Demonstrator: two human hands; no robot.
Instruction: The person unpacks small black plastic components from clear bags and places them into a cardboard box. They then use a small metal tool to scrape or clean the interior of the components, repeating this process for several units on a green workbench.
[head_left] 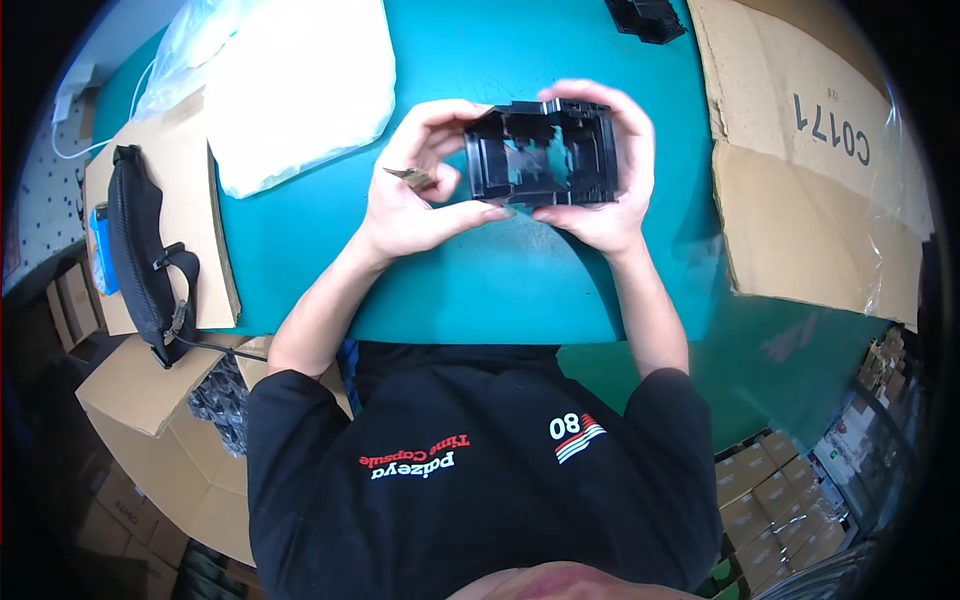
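Note:
Between my two hands, above the green table, is a black plastic housing [490,160] with an open frame; green shows through its gaps. My left hand [412,200] grips its left end, thumb along the lower edge and index finger at the top. A small brownish piece [408,177], too small to name, is also tucked in the curled fingers of that hand. My right hand [628,180] wraps the right end, with the thumb below and the fingers over the top, slightly blurred.
A white plastic bag [300,90] lies at the far left of the green table [480,290]. Cardboard with a black waist bag [140,240] is at the left, above an open carton [190,470] holding dark parts. A large carton [800,200] stands right; another black part [645,18] lies far back.

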